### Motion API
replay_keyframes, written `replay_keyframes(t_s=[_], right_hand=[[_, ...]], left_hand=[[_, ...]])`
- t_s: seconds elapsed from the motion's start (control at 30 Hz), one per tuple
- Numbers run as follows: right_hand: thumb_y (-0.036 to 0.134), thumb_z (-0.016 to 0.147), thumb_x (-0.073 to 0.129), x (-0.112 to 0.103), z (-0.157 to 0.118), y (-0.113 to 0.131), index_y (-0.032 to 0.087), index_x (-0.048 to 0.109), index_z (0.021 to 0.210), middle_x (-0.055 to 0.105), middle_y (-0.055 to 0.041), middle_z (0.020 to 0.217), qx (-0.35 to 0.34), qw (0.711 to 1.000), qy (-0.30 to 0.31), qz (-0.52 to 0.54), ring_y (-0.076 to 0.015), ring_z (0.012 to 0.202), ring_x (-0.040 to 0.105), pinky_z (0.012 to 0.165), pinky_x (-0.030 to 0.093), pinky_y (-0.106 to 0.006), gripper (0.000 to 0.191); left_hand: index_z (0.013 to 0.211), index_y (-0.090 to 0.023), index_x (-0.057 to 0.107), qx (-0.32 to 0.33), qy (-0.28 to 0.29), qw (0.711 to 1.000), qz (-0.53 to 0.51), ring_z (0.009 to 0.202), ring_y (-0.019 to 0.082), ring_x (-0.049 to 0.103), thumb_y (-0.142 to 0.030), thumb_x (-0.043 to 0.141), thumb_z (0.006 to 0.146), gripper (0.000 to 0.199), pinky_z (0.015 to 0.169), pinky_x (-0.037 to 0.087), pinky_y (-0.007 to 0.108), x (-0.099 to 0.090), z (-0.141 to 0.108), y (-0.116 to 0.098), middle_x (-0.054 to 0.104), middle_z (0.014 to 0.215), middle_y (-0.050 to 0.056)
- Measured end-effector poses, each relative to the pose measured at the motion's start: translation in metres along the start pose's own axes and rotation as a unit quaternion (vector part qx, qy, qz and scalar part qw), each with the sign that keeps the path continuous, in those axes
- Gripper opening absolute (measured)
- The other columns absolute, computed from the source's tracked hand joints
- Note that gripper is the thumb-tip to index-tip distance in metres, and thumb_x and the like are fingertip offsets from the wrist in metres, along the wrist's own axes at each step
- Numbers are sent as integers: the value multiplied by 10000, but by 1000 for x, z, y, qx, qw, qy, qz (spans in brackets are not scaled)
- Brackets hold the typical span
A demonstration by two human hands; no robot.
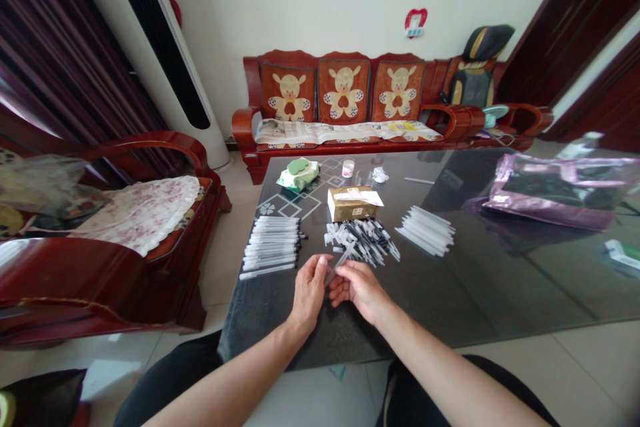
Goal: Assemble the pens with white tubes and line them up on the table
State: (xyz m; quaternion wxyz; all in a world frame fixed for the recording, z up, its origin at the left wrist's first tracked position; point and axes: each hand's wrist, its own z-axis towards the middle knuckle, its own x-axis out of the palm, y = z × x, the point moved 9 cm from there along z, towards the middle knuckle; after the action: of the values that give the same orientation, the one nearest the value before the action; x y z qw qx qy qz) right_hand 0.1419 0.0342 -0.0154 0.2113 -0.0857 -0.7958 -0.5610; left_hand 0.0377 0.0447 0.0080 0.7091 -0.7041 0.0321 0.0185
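Note:
Between my two hands is a slim translucent pen barrel (342, 259), tilted up and to the right over the near part of the table. My left hand (309, 290) is closed at its lower end, with thumb and fingers together. My right hand (363, 288) pinches it from the other side, its lower fingers curled. Just beyond my hands lies a jumbled heap of black and white pen parts (367, 240). To the left is a neat row of white pens (271, 245) with dark ends. A stack of white pen tubes (427, 230) lies to the right.
A gold tissue box (353, 205) stands behind the heap on the dark glass-topped table (480, 287). Farther back are a green wipes pack (299, 175), a small white cup (348, 168) and a crumpled tissue (380, 175). A purple-edged plastic bag (555, 190) lies at the right.

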Motion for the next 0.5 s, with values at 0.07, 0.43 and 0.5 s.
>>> replay_keyframes(t_s=[0.07,0.43,0.5], right_hand=[[309,743,561,15,-1,-13,130,565,843,664,-37,589,21,999,28,-2,-153,442,619,395,512,-249,205],[298,714,479,28,-2,-19,99,560,621,633,-73,506,81,991,104,-31,-169,346,574,303,456,-253,234],[303,717,484,30,-5,-21,101,553,588,620,-64,491,92,988,117,-51,-157,340,566,299,447,-238,250]], left_hand=[[948,-157,660,-15,-32,999,-22,705,158,570,-548,430,836,467,628,440,247,-5,-1,4,647,824,43],[1013,-118,614,-181,145,937,-261,347,108,465,-559,512,787,507,368,372,234,33,-7,25,618,607,28],[911,-105,630,-178,159,938,-253,348,108,472,-506,568,772,429,367,360,221,31,-5,24,577,538,12]])
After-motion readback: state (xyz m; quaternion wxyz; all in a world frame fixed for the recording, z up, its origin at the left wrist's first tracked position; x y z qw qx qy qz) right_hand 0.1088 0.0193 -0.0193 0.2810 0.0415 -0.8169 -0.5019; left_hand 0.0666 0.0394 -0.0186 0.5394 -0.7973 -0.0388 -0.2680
